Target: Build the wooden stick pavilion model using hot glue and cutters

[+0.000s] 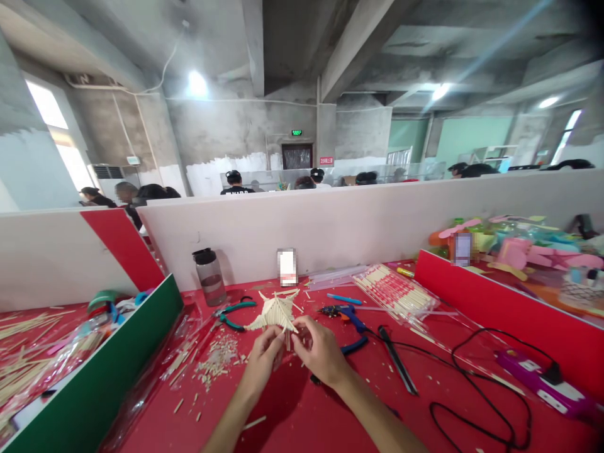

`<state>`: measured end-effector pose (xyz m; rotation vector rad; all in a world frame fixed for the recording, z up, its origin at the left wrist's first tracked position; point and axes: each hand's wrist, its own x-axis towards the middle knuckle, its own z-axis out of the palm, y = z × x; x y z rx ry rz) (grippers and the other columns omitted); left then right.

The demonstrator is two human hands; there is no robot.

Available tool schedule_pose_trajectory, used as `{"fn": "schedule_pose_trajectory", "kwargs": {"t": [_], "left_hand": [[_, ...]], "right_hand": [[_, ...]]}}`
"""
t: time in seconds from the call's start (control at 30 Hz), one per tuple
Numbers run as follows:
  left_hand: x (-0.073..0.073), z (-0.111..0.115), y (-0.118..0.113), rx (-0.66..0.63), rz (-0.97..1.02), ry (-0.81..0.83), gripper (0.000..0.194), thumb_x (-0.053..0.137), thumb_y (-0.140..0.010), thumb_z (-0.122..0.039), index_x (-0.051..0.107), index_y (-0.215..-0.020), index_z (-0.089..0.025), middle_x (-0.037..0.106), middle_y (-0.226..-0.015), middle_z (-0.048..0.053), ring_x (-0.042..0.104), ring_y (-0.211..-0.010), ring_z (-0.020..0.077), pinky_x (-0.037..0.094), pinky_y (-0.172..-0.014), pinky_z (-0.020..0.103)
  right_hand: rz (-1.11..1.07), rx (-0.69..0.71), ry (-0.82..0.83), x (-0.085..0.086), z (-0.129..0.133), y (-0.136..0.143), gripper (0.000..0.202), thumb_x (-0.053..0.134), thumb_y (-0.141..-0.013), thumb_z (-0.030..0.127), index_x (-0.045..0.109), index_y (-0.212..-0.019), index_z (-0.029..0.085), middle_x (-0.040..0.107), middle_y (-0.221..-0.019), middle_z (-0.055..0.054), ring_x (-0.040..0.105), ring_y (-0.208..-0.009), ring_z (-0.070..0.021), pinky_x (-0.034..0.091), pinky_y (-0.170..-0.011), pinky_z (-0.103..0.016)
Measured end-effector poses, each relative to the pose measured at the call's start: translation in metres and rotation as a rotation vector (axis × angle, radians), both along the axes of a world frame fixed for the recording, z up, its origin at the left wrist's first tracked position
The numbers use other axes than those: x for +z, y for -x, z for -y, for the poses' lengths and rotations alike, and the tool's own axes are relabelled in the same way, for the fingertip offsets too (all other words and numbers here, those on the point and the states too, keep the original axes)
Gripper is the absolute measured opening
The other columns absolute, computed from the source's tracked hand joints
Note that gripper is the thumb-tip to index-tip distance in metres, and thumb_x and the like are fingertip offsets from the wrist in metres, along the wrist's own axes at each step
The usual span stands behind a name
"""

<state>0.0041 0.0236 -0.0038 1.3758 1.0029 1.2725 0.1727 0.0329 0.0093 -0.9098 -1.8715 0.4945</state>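
Note:
A small model with a pointed roof of pale wooden sticks (276,311) stands on the red table in the middle. My left hand (265,352) is closed at its front left corner, fingers pinched near a short upright stick. Against the front right corner of the roof, my right hand (319,350) has its thumb and fingers pressed together on the model. The fingertips of both hands nearly meet below the roof edge. Green-handled pliers (236,307) lie left of the model, and a blue glue gun (348,314) lies to its right.
Stick offcuts (214,362) are scattered left of my hands. A dark bottle (209,277) and a phone (287,267) stand by the white partition (236,233). Bundled sticks (396,294), a black cutter (397,362), a cable and a purple power strip (542,380) lie right. People sit beyond.

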Motion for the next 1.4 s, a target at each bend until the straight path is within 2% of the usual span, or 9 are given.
{"fn": "schedule_pose_trajectory", "kwargs": {"t": [0.2, 0.47, 1.4], "left_hand": [[-0.0074, -0.0038, -0.0047, 0.002, 0.106, 0.089, 0.044, 0.064, -0.081, -0.059, 0.049, -0.072, -0.019, 0.033, -0.047, -0.012, 0.023, -0.04, 0.0048, 0.016, -0.041, 0.018], [-0.0039, -0.0046, -0.006, -0.03, 0.271, 0.257, 0.039, 0.07, -0.075, -0.051, 0.047, -0.073, -0.02, 0.032, -0.05, -0.012, 0.02, -0.041, 0.004, 0.015, -0.042, 0.018], [-0.0018, -0.0038, -0.0065, -0.092, 0.442, 0.345, 0.039, 0.078, -0.073, -0.042, 0.047, -0.072, -0.019, 0.029, -0.051, -0.012, 0.019, -0.043, 0.0034, 0.013, -0.043, 0.018]], "right_hand": [[-0.002, 0.005, 0.014, 0.002, 0.001, -0.0001, 0.013, 0.055, -0.091, 0.023, 0.06, -0.103, 0.022, 0.072, -0.091, -0.005, 0.068, -0.078, -0.0189, 0.05, -0.07, -0.027], [-0.008, 0.013, 0.014, 0.0017, 0.0002, -0.0002, 0.013, 0.054, -0.091, 0.022, 0.061, -0.102, 0.022, 0.072, -0.089, -0.006, 0.068, -0.077, -0.0194, 0.05, -0.068, -0.027], [-0.042, 0.048, 0.005, -0.0006, -0.0014, 0.0002, 0.013, 0.054, -0.092, 0.02, 0.06, -0.103, 0.021, 0.072, -0.091, -0.003, 0.068, -0.077, -0.0165, 0.051, -0.07, -0.025]]}}
